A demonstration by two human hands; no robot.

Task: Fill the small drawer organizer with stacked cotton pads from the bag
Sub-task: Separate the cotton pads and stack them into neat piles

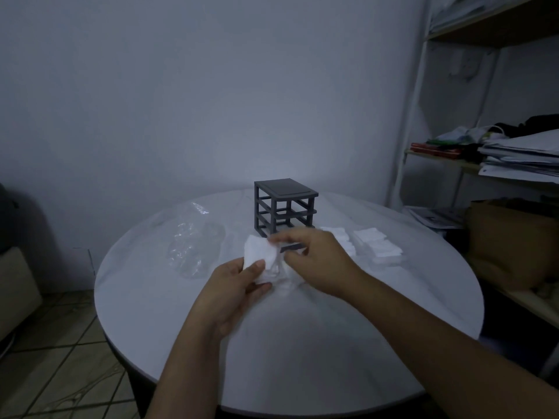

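Both hands [239, 282] [314, 261] pinch pads [260, 258] at mid-frame; the organizer [284, 210] stands just above, nearer the right hand.

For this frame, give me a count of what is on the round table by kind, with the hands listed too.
Dark drawer frame: 1
Clear plastic bag: 1
Groups of loose cotton pads lying on the table: 2
Bunch of cotton pads held in the hands: 1
Hands, left hand and right hand: 2
Total: 7
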